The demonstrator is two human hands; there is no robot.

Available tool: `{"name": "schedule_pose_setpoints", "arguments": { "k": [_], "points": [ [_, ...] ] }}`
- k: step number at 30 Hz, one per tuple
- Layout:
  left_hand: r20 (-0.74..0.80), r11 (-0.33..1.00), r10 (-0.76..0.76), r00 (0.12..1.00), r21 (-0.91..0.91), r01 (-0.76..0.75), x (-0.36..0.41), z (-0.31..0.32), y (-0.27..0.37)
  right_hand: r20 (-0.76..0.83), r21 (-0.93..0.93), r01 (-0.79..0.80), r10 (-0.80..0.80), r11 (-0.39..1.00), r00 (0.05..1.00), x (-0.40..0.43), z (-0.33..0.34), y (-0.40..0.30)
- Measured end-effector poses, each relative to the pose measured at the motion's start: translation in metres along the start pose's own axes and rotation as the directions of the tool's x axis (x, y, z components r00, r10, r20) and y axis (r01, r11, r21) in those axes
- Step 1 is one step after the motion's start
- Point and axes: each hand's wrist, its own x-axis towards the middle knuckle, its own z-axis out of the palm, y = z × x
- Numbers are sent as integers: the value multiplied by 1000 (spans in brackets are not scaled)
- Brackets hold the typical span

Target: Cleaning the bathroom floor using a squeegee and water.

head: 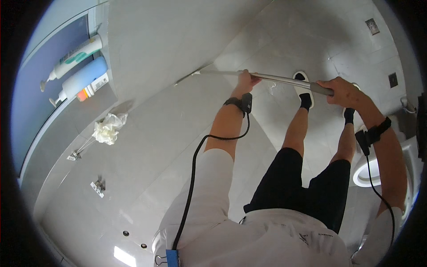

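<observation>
A long-handled cleaning tool (282, 78) with a metal pole and a grey grip crosses in front of me. My left hand (246, 82) is wrapped around the middle of the pole, where a white section meets the metal. At the upper end, my right hand (345, 91) grips the grey handle. The tool's narrow, dark head (186, 77) lies along the seam where grey tiled surfaces meet; its exact kind is too small to tell. Both wrists wear black straps with small cabled devices.
A white toilet (363, 173) stands close on my right. Two floor drains (372, 26) lie at the upper right. Pump bottles (85, 76) stand on a ledge by the window at left. A crumpled plastic bag (109, 128) hangs from the wall near metal fittings (98, 187).
</observation>
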Motion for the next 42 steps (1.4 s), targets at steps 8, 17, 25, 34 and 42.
{"name": "schedule_pose_setpoints", "arguments": {
  "k": [8, 17, 25, 34, 42],
  "points": [
    [-117, 958, -240, 964, -186, 216, 7, 14, -33, 228, 15, -149, 142, 989, 963, 0, -16, 2],
    [-152, 945, -283, 947, -211, 248, -50, 61, -122, 372, 90, -150, 106, 985, 922, -56, 21, 69],
    [-219, 912, -395, 892, -213, 352, -90, 89, -198, 213, 136, -38, 8, 990, 977, -115, 56, 114],
    [-150, 843, -469, 871, -372, 390, -148, 183, -249, 404, -78, -199, 214, 977, 889, -175, -13, 115],
    [-215, 869, -439, 872, -347, 352, -115, 114, -189, 205, -60, 128, -113, 990, 972, -105, -13, 110]
  ]
}}
